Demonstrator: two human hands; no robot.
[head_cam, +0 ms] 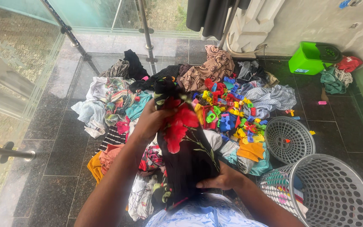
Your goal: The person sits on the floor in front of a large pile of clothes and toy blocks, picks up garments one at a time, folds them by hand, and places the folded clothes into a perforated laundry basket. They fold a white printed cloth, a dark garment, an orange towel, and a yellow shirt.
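I hold a black garment with large red flowers (185, 147) stretched out in front of me. My left hand (150, 122) grips its far upper part. Lower down, close to my body, my right hand (221, 178) grips its near part. Beneath the garment lies a pile of mixed clothes (118, 105) spread over the dark tiled floor. A heap of colourful plastic clothes pegs (227, 111) sits on the clothes just right of the garment.
Two grey plastic laundry baskets lie at the right, one (290, 140) smaller and farther, one (328, 193) nearer. A green mop bucket (311, 58) stands by the far wall. Glass railing panels (17, 54) with metal posts border the left and back.
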